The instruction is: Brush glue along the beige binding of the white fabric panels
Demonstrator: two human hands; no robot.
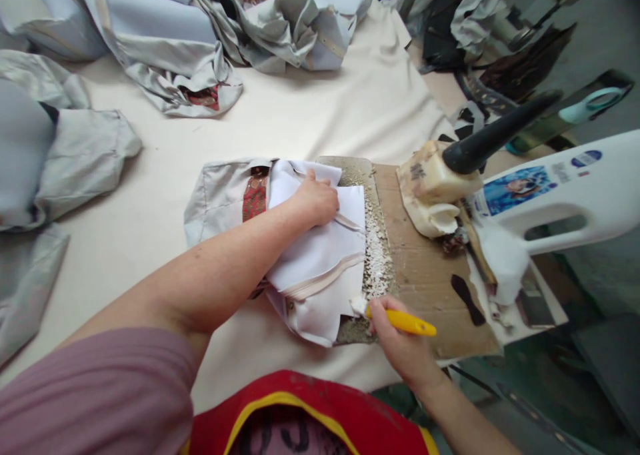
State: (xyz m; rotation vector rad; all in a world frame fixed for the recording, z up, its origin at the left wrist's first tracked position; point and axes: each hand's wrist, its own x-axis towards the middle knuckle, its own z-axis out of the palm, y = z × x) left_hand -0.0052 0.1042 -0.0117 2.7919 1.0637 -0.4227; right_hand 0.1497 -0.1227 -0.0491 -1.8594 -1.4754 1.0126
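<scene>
Fabric (pixel 315 255), white and folded over on itself, is pressed down under the left hand (pixel 315 200), which lies open and palm down, gripping nothing. A yellow-handled spatula (pixel 407 321) is gripped in the closed right hand (pixel 395 338), with the thumb laid along the handle. Its tip, coated in white paste (pixel 358 305), is held against the near edge of the fabric. Between the two hands, a crusted board (pixel 350 165) is laid partly under the fabric, and its exposed strip is thick with dried white flecks (pixel 376 261).

Good handling here is judged to rest on the pressure of the left hand being kept close to the edge worked by the right, so that the layers are not dragged out of line. A light, shallow angle of the spatula would seem best, with the paste kept off the pale seam tape (pixel 320 285) crossing the fabric.

Under the left forearm, a grey fabric panel (pixel 220 198) with a red patterned lining (pixel 255 195) is spread on the cream-covered worktop (pixel 310 115). Right of the right hand, a cardboard sheet (pixel 425 288) carries a cut plastic container (pixel 430 188), from which a black tapered handle (pixel 495 131) projects, and a white plastic bottle (pixel 555 188) with a blue label. Heaps of grey satin fabric (pixel 280 21) are piled well beyond both hands.
</scene>
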